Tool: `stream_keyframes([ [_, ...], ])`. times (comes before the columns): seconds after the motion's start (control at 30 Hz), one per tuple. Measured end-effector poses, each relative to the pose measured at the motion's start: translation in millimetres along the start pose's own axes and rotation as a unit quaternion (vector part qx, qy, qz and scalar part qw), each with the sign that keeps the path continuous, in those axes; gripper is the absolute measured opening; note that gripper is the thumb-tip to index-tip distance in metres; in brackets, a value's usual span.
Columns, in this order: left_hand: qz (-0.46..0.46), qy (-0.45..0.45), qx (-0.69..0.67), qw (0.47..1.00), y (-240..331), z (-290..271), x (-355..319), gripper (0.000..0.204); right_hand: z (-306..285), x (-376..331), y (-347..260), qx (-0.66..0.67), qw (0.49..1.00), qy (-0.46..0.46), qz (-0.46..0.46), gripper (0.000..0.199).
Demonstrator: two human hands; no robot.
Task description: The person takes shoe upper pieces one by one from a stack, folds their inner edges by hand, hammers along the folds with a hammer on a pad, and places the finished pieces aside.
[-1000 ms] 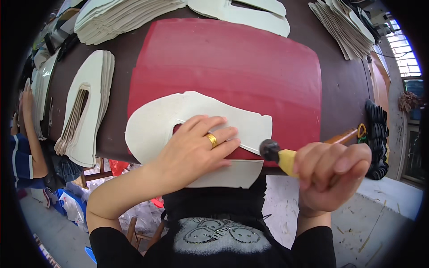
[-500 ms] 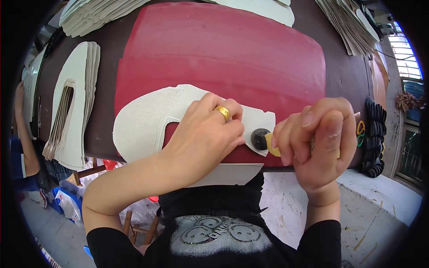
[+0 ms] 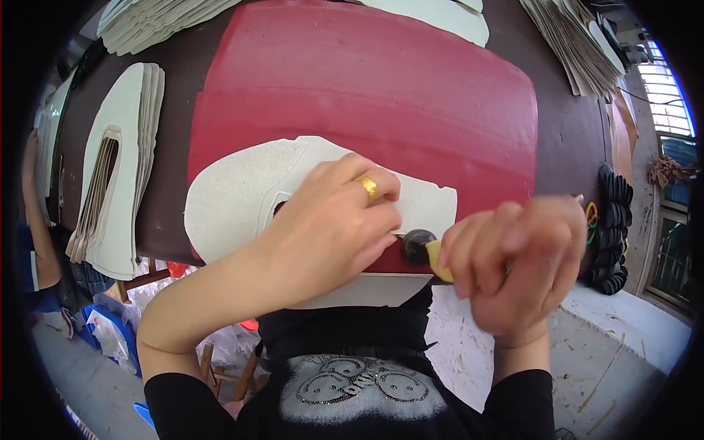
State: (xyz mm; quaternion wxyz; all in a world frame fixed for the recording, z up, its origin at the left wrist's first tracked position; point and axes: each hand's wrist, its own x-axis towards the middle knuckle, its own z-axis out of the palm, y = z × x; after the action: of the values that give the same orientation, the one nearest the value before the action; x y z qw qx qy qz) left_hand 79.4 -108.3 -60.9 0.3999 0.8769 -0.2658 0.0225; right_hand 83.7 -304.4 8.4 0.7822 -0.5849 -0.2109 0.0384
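Note:
A cream shoe upper piece (image 3: 242, 172) lies on a red mat (image 3: 367, 81), with part of its cut-out opening showing beside my left wrist. My left hand (image 3: 330, 220), a gold ring on one finger, presses on it with bent fingers; thumb and forefinger pinch its near edge. My right hand (image 3: 521, 264), slightly blurred, is closed around a hammer (image 3: 419, 247) with a round dark head and a yellow part beside it. The handle is mostly hidden in the fist. The hammer head is just below the piece's right arm, close to my left fingertips.
A stack of similar cream pieces (image 3: 117, 161) stands at left, with more stacks (image 3: 161, 22) at the far left and far right (image 3: 572, 44). Another pale piece (image 3: 374, 290) lies at the table's near edge. Black items (image 3: 612, 227) are piled at right. Another person's arm (image 3: 44, 227) shows at far left.
My right hand and the hammer have moved down toward me; the hammer head has come off the upper piece. The piece's right arm has shifted slightly right. My left hand stays nearly in place.

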Motion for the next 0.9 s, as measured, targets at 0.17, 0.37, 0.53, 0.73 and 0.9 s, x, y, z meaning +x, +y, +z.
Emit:
stream_keyframes([
  [0.17, 0.011, 0.052, 0.061, 0.997, 3.6, -2.8, -8.1, 0.016, 15.2, 11.4, -3.0, -0.04, 0.996, -0.039, -0.063, 0.035],
  [0.37, 0.04, 0.066, 0.085, 0.993, -13.7, -13.7, -14.7, 0.017, 14.0, 20.2, 16.4, -0.19, 0.981, -0.006, 0.042, 0.034],
  [0.53, 0.031, 0.054, 0.072, 0.995, -12.2, -19.8, -14.0, 0.015, 19.8, 24.7, 10.8, -0.229, 0.97, -0.078, 0.029, 0.03],
  [0.73, 0.011, 0.093, 0.078, 0.993, -13.7, -24.7, -14.2, 0.017, 26.2, 35.1, 12.1, 0.027, 0.983, -0.119, -0.139, 0.033],
  [0.9, 0.031, 0.077, 0.104, 0.991, -28.7, -36.0, -23.0, 0.017, 37.4, 40.0, 27.8, -0.181, 0.979, -0.06, 0.069, 0.037],
])
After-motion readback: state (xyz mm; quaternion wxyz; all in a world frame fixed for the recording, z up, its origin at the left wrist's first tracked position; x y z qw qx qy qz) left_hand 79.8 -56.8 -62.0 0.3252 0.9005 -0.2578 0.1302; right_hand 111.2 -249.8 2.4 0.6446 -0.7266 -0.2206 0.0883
